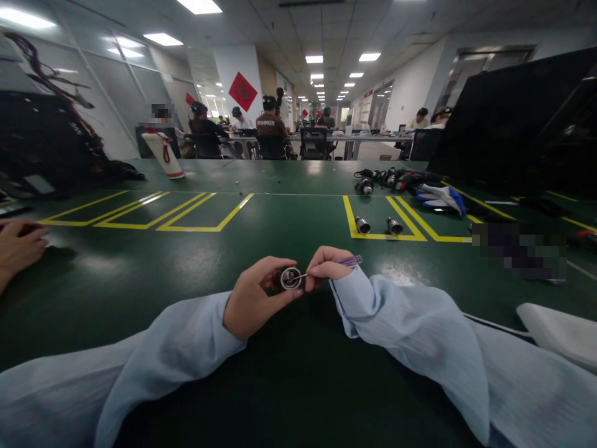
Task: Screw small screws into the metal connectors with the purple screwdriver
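Note:
Between its thumb and fingers, my left hand [259, 292] grips a small round metal fitting [291, 278], whose open end faces me. Dark parts show inside its bright rim, too small to make out. My right hand [326, 266] is closed around a screwdriver with a clear purple handle [351, 261]. Its thin shaft [302, 275] points left into the fitting's opening. Both hands are held over the green table [289, 386]. Beyond them, two similar metal fittings [362, 224] lie inside a yellow taped box.
Several dark fittings and cables [385, 179] lie farther back, beside a blue and white glove [441, 198]. A white cup-like container [163, 152] leans at the back left. Another person's hand [21, 246] is at the left edge. A white object [559, 333] lies right; a black screen [517, 118] stands behind.

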`<state>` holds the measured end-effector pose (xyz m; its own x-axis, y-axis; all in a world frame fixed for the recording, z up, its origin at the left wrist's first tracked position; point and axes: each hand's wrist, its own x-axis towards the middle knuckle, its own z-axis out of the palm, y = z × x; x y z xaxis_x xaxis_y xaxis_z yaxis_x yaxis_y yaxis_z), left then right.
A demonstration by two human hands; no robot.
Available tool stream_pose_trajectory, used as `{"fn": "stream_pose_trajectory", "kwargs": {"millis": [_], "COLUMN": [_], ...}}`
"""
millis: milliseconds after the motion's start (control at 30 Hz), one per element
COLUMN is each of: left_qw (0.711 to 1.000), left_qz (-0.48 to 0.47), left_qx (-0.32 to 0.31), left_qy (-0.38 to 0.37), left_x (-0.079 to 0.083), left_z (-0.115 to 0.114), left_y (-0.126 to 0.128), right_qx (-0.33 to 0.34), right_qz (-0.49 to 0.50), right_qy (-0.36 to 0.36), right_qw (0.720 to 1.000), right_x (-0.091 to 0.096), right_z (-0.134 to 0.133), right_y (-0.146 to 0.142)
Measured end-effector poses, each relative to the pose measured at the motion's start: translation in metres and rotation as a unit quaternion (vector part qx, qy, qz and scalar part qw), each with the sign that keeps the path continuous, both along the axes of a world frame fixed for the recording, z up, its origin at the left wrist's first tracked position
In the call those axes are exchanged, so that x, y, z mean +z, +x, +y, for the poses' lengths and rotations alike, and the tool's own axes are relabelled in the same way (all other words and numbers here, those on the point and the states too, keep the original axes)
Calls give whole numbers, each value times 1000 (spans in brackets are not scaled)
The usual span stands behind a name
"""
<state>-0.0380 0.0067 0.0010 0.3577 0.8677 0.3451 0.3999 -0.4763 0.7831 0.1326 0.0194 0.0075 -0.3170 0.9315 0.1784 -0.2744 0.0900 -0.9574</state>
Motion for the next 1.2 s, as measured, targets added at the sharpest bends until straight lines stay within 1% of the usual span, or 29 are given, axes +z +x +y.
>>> {"fn": "stream_pose_trajectory", "kwargs": {"millis": [100, 267, 367, 500, 633, 833, 1033, 1200], "left_qw": [1000, 1000, 1000, 1000, 999, 999, 999, 999], "left_qz": [4, 9, 13, 25, 33, 31, 39, 40], "left_qx": [0, 4, 0, 2, -4, -7, -5, -8], "left_qy": [-16, -27, -13, 9, 14, 23, 29, 26], "left_x": [4, 10, 11, 10, 8, 7, 8, 8], "left_z": [-12, -24, -27, -27, -25, -25, -24, -24], "left_y": [-2, -4, -5, -7, -8, -9, -7, -7], "right_qx": [17, 19, 20, 46, 57, 36, 5, -5], "right_qz": [-2, -29, -39, -44, -56, -81, -121, -128], "right_qy": [-20, -23, -29, -23, -22, -19, 24, 57], "right_qw": [1000, 999, 999, 998, 997, 996, 992, 990], "right_x": [5, 12, 16, 20, 24, 26, 25, 25], "right_z": [-6, -10, -12, -14, -13, -14, -19, -20], "right_y": [0, -1, -1, 4, 8, 7, 4, 4]}}
